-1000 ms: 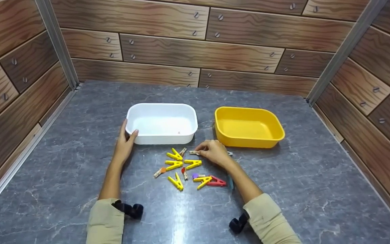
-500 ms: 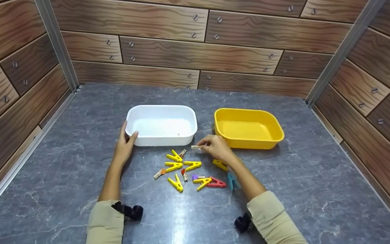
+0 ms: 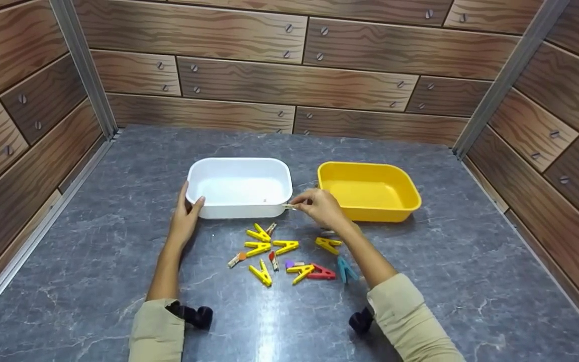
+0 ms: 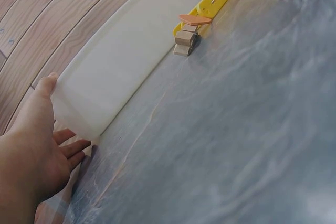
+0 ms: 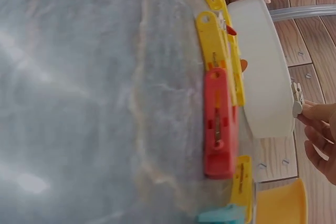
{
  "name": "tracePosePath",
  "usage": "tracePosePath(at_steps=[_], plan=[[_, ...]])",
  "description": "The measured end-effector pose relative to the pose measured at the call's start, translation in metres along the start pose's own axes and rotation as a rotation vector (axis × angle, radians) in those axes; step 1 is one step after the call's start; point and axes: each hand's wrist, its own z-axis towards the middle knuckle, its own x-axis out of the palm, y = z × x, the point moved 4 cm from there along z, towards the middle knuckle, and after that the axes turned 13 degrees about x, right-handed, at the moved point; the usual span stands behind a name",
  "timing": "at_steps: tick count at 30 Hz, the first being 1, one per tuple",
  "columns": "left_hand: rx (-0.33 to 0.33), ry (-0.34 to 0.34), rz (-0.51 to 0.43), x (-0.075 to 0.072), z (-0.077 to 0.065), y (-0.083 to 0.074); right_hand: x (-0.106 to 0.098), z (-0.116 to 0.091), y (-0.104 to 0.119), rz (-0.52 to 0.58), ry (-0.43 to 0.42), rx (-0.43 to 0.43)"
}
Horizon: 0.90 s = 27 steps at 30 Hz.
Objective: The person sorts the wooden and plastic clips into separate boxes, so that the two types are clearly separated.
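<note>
My right hand (image 3: 323,207) pinches a small wooden clothespin (image 5: 297,98) with a pale round disc, between thumb and fingertips. In the head view, the clothespin overlaps the front right corner of a white tub (image 3: 244,211). My left hand (image 3: 184,221) holds that tub at its left end, thumb over the rim and fingers along the outer side. On the table in front lie several yellow clothespins (image 3: 286,246), a red clothespin (image 3: 322,272) and a teal clothespin (image 3: 346,270). Among them are small wooden clothespins, one with an orange disc (image 3: 242,256).
A yellow tub (image 3: 377,215) stands right of the white one, just beyond my right hand. Wood-patterned walls (image 3: 249,75) enclose the grey marbled table (image 3: 93,261) at the back and sides. A tiny speck (image 3: 265,200) shows inside the white tub.
My right hand has lifted the small wooden clothespin from the table and carried it up to the white tub's right front corner. The left hand stays at the tub.
</note>
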Motion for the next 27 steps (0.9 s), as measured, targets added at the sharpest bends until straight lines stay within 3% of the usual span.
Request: tracePosePath(at_steps=[14, 27], plan=[[0.001, -0.013, -0.003, -0.001, 0.001, 0.000, -0.008, 0.018, 0.024, 0.039, -0.097, -0.053], [-0.002, -0.021, -0.010, 0.001, 0.000, -0.001, 0.011, 0.042, 0.019, 0.091, -0.215, -0.066]])
